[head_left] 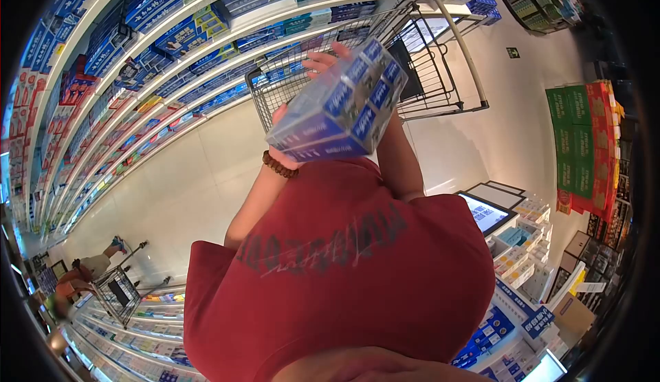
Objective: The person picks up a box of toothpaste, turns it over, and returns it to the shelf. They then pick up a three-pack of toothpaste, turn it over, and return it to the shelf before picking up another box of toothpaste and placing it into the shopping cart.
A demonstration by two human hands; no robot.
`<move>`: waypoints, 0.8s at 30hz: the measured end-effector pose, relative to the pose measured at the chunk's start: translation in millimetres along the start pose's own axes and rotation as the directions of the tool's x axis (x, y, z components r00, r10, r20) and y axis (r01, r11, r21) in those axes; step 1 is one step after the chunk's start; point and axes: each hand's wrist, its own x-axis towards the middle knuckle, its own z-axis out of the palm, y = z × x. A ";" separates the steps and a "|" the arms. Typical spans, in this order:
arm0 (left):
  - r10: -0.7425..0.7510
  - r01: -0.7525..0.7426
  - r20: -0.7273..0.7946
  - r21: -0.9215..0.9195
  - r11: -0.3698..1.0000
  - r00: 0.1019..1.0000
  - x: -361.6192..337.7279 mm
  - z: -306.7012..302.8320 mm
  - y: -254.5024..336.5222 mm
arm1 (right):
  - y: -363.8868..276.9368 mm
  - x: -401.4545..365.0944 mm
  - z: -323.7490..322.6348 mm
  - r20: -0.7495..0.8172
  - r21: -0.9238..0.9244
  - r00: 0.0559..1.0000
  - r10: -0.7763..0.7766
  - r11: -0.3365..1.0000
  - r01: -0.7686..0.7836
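Note:
A plastic-wrapped pack of blue boxes (344, 107) is held up in front of my chest, tilted. My left hand (280, 150), with a beaded bracelet at its wrist, grips the pack's lower left end; most of its fingers are hidden. Behind the pack, my right forearm reaches up, and the fingers that appear to belong to my right hand (326, 60) stick out past the upper edge, supporting it from the far side. The palm is covered by the pack. Just beyond the pack stands a wire shopping cart (440, 80).
Shelves (148, 49) of boxed goods curve along the left and top. Another person (79, 279) is beside a second cart (120, 296) at lower left. On the right are green and red stacked boxes (574, 141) and a display counter with a screen (487, 211).

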 end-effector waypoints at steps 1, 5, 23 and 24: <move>0.062 -0.062 0.007 0.001 0.998 0.998 -0.4 -20.0 2.8 | 5.9 -0.9 -1.3 0.028 -0.222 1.000 -0.003 0.975 0.009; 0.359 -0.360 0.035 0.149 0.921 0.933 -21.7 -46.0 16.3 | -7.5 -31.0 51.1 -0.255 -0.567 0.967 0.008 0.809 -0.156; 0.651 -0.726 0.323 0.273 0.631 0.687 -63.7 50.0 42.8 | 13.7 -37.7 87.1 -0.280 -0.280 0.948 -0.149 0.958 0.068; 0.653 -0.754 0.392 0.209 0.623 0.648 -62.0 54.6 38.3 | 26.1 -36.1 85.5 -0.239 -0.286 0.956 -0.169 0.953 0.097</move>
